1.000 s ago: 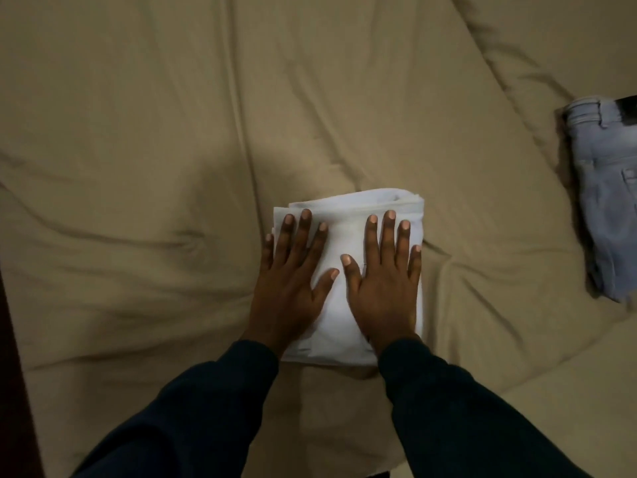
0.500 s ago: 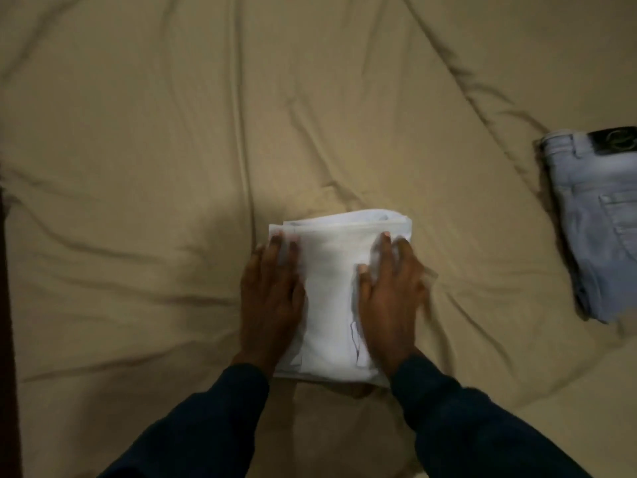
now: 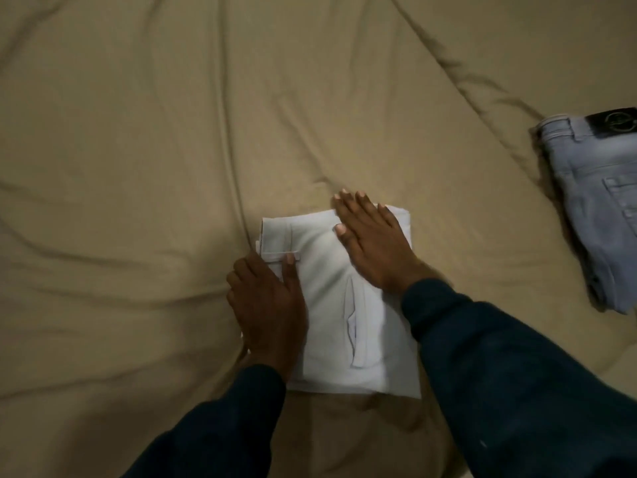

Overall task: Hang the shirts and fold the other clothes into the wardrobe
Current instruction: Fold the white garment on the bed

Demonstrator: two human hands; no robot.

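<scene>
A folded white garment [image 3: 331,305] with a slit pocket and a belt loop lies on the tan bedsheet [image 3: 138,167], in the lower middle of the head view. My left hand [image 3: 269,305] is at its left edge. The thumb lies on top near the belt loop and the fingers curl down around the edge, their tips hidden. My right hand [image 3: 372,243] lies flat on the garment's far right part, fingers straight and reaching past the far edge. Both arms wear dark sleeves.
Folded light-blue jeans [image 3: 599,208] with a black waistband patch lie at the right edge of the bed. The wrinkled tan sheet stretches to the left and far side. No wardrobe is in sight.
Both hands were pressing flat on the middle of the garment. The left hand has slid to the left edge and curled round it; the right has moved to the far right part.
</scene>
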